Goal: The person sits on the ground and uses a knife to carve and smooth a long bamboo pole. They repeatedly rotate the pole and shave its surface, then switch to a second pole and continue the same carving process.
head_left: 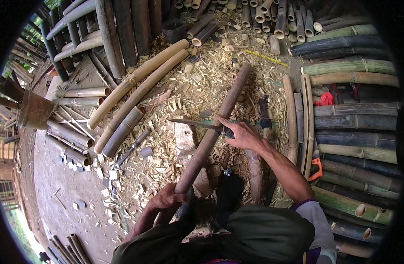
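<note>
A long brown bamboo pole (201, 163) slants from my lap up and away to the right. My left hand (168, 199) is wrapped round its near part. In my right hand (243, 135) is a knife (195, 125) with a dark handle, its blade lying across the pole and pointing left. The index finger of that hand stretches out to touch the pole, while the others close on the handle. Below the pole stands a pale, chopped wooden block (184, 135).
Wood chips (166, 154) cover the ground around the block. Two long curved bamboo poles (138, 83) and a chisel-like tool (133, 147) lie left. Stacked bamboo (356, 121) fills the right, beside an orange-handled saw (316, 167). A yellow measuring strip (265, 57) lies farther off.
</note>
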Available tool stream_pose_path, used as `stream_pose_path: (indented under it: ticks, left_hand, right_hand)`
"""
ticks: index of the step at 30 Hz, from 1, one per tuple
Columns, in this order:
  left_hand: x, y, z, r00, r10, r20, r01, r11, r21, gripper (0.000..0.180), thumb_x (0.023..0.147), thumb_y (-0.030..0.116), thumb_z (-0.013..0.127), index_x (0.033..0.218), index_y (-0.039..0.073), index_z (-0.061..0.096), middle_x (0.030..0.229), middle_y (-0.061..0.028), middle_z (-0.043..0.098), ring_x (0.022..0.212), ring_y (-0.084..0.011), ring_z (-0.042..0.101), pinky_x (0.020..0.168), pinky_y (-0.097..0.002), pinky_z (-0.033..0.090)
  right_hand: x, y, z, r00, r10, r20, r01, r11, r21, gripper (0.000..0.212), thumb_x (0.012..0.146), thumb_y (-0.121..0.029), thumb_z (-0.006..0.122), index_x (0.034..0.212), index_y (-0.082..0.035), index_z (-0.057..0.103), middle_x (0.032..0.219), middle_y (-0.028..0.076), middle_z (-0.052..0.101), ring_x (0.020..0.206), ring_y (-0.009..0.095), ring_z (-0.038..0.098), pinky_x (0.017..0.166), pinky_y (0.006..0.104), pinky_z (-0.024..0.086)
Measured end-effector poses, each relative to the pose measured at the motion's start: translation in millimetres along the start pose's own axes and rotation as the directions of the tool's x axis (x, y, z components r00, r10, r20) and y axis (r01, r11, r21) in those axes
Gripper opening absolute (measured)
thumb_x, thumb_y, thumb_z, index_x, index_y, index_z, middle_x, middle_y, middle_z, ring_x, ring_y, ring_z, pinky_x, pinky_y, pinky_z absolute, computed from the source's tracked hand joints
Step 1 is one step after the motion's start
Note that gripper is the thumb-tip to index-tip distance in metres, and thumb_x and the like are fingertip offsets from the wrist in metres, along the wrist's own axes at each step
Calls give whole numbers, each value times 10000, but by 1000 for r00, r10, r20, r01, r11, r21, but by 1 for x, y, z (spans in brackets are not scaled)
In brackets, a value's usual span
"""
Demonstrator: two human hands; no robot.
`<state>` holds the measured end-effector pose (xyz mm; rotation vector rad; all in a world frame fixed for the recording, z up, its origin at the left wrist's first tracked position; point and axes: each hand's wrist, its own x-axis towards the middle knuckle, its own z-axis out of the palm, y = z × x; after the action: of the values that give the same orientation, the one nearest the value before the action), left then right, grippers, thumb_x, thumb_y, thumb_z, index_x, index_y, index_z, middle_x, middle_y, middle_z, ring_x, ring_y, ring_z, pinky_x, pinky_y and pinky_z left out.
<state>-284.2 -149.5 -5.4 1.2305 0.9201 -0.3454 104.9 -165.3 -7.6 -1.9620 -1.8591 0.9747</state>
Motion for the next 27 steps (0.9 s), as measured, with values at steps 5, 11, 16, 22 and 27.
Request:
stream_pose_path:
  ticks: [5,11,16,22,27]
  left_hand:
    - [-3,-2,1,1000,-17,16,16,1000,23,423,804,307,856,1038,-14,711,868,-56,712,784,-160,665,686,-331,522]
    - [-5,1,4,996,88,18,-88,996,-32,387,812,292,827,1045,4,715,878,-63,707,839,-173,658,757,-366,522]
    - [-5,5,6,999,37,-36,-36,998,42,481,780,374,843,997,-21,676,847,-73,675,786,-188,636,704,-367,502]
    - [0,-2,3,1000,-2,15,2,1000,0,440,805,349,823,1044,-3,714,841,-55,692,788,-161,642,712,-353,511]
    - [3,-1,5,998,55,11,-54,996,-75,438,828,347,826,1063,-6,717,857,-54,702,783,-154,648,690,-343,508]
  right_hand:
    - [-17,-14,-4,994,108,22,-108,994,-21,897,820,-148,720,1628,-287,357,1053,224,747,803,357,734,729,468,575]
    - [-61,-26,13,978,92,-188,-89,996,25,622,955,-365,718,1434,-30,507,969,263,720,840,428,725,726,521,562]
    - [-61,-10,29,944,198,-263,-196,980,33,463,1037,-397,615,1196,21,496,808,284,656,771,458,691,644,550,511]
    - [-57,-15,32,974,77,-212,-96,992,-79,361,1054,-309,581,1170,21,492,759,275,647,695,480,669,592,558,503]
    - [-46,-9,24,956,215,-198,-213,976,30,371,1050,-325,584,1178,11,491,794,276,650,717,482,671,612,565,510]
